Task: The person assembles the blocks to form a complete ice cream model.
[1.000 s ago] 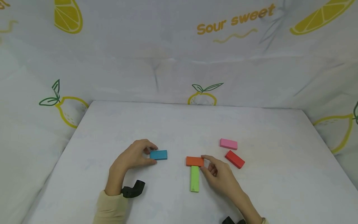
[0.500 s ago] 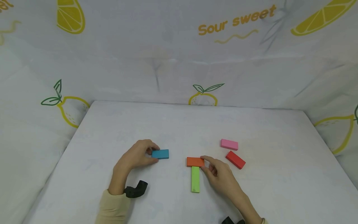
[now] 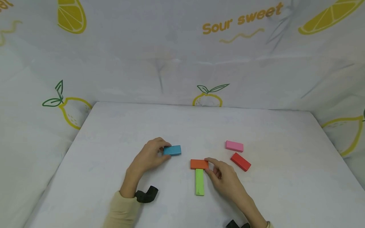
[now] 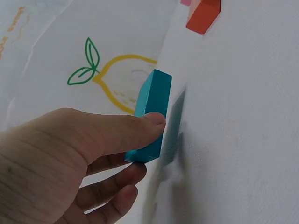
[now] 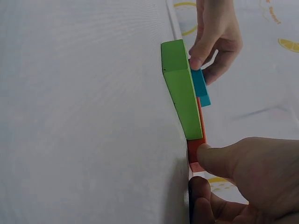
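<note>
1. I see the left hand (image 3: 149, 155) pinching the blue block (image 3: 172, 150), lifted off the table (image 3: 285, 158). Since half a second ago it's shifted toward two o'clock, now at the orange block's (image 3: 198, 164) ten: mid-carry, I judge.
2. The green block (image 3: 199, 182) touches orange at six.
3. The right hand (image 3: 226, 181), unmoved, pinches orange's three-o'clock end.
4. The pink block (image 3: 234, 146), at orange's two, sits untouched.

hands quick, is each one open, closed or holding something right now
Left hand: holding the blue rectangular block.
Right hand: pinching the orange rectangular block by one end.
</note>
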Tool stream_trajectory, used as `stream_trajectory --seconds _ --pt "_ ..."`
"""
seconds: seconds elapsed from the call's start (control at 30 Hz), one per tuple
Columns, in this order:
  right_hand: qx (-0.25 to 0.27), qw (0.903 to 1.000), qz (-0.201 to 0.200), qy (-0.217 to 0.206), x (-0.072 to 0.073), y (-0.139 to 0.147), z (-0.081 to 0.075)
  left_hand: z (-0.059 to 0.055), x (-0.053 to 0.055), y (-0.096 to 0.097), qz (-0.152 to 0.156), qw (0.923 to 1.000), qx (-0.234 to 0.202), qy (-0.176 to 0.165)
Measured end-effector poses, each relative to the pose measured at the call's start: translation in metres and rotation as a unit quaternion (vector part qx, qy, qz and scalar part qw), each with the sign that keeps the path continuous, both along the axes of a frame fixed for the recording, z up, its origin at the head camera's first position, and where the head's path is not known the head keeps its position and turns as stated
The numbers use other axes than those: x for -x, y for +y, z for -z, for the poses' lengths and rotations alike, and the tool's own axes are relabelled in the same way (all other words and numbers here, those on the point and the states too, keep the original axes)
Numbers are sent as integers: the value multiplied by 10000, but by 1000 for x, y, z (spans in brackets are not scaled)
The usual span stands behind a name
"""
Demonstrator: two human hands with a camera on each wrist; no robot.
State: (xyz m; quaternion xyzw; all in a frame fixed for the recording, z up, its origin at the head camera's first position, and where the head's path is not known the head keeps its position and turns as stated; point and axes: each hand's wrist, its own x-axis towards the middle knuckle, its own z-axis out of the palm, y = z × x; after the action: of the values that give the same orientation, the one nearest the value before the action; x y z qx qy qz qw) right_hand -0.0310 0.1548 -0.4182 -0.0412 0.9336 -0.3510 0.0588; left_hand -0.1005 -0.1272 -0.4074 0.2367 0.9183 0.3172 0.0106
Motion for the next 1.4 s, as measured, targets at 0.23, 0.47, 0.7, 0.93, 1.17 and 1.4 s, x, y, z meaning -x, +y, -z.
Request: stream_trajectory --seconds 0.23,0.47,0.7,0.93,1.17,1.4 --pt "-98 9999 56 -50 1 -2 0 3 -1 12 124 9992 -170 327" --pt "-143 9999 74 -46 1 -2 1 4 -4 24 110 9988 -213 433" --pt "-174 9998 63 -39 2 -2 1 6 -6 33 166 9982 -272 501" --pt "-129 9999 12 -22 1 -1 1 7 -9 40 219 9982 -214 515" --pt "-88 9999 -40 98 1 -1 0 7 -10 43 293 9980 -242 504" --pt "-99 9999 24 -73 1 -1 0 10 -10 44 367 9975 -130 582"
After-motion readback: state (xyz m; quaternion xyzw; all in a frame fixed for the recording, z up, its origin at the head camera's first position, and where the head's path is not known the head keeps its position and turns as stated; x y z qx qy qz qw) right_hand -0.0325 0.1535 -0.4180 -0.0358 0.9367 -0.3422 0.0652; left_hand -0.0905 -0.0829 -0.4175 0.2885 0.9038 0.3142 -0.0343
